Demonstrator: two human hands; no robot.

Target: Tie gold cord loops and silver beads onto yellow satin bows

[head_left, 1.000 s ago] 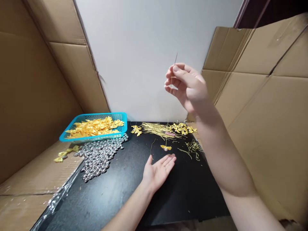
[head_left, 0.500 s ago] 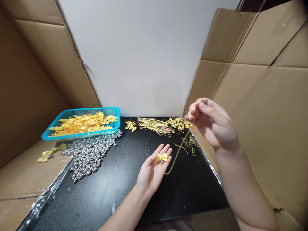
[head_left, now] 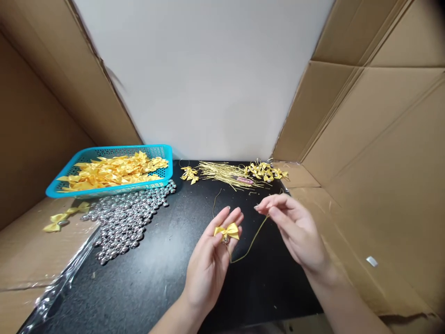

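Note:
A yellow ribbon bow (head_left: pixel 227 230) with a small shiny silver bead (head_left: pixel 225 240) under its knot lies across the fingers of my left hand (head_left: pixel 212 264). My left thumb presses on the bow's near edge. From the bow a thin yellow-green cord (head_left: pixel 252 243) sags over the black table and rises to my right hand (head_left: pixel 295 232), whose thumb and fingertips pinch it. Another end of cord (head_left: pixel 214 202) sticks out beyond my left fingertips. Part of the cord is hidden by my right fingers.
At the left a blue basket (head_left: pixel 109 186) holds many yellow bows; silver beads (head_left: pixel 127 222) spread in front of it. Along the back lie cut cords (head_left: pixel 222 172), a pink item (head_left: pixel 245 180) and finished-looking bows (head_left: pixel 264 171). Cardboard walls (head_left: pixel 375 139) flank the black table (head_left: pixel 156 287).
My right hand has come down and nearer to my left, so the cord hangs slacker. My left thumb has moved onto the bow. The camera view has shifted slightly.

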